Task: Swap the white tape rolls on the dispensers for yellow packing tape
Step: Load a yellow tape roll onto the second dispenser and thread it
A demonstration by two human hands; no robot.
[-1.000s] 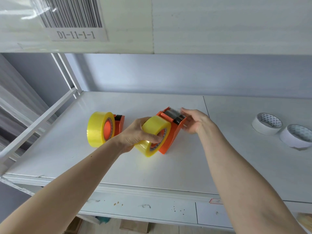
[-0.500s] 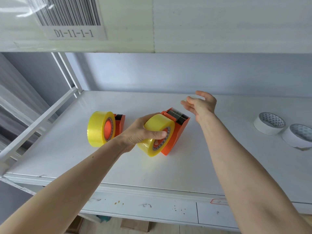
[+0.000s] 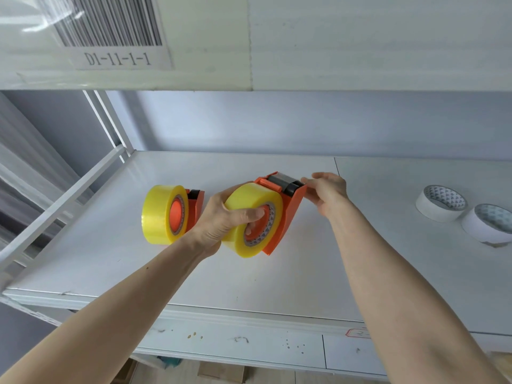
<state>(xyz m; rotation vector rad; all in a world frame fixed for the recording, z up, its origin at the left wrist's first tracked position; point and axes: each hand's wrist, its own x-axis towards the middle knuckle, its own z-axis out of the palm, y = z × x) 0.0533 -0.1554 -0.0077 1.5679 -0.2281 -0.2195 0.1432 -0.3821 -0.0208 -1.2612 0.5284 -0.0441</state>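
My left hand [image 3: 221, 220] grips a yellow tape roll [image 3: 249, 200] mounted on an orange dispenser [image 3: 288, 209] at the middle of the shelf, with a finger in the roll's core. My right hand [image 3: 328, 192] touches the dispenser's cutter end with its fingertips; whether it pinches the tape there I cannot tell. A second orange dispenser [image 3: 196, 200] carrying a yellow roll [image 3: 160, 214] stands to the left, untouched. Two white tape rolls [image 3: 440, 202] [image 3: 490, 223] lie flat at the right side of the shelf.
The white shelf board [image 3: 138, 259] has a metal side rail [image 3: 61, 195] on the left and a wall behind. An upper shelf edge with a barcode label [image 3: 110, 31] hangs overhead. Boxes show on the floor below.
My right hand, lifted off and open in the air half a second ago, has come back down to the dispenser's cutter end. My left hand keeps its hold on the roll.
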